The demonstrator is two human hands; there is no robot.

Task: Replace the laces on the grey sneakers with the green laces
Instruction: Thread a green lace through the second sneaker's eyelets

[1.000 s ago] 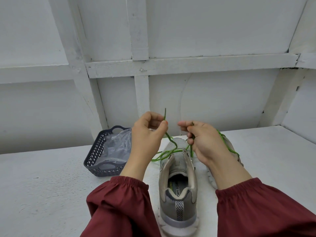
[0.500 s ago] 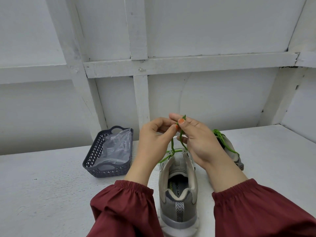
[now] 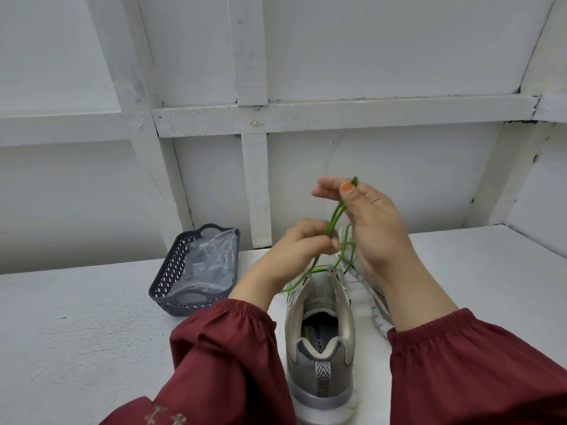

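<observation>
Right hand (image 3: 374, 223) raised lace (image 3: 336, 216) higher; two sneakers (image 3: 319, 372), one basket (image 3: 170, 273).

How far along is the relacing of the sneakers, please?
Done: the near sneaker looks threaded with the green lace. In hand: the left hand and right hand pinch its loops, apparently tying a bow. Left: pulling it tight; the far sneaker is mostly hidden.

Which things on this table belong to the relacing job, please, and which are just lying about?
Job: lace, pinched by left hand and right hand; upright sneaker; second sneaker beside it.
Lying about: basket; plastic bag inside it.
</observation>
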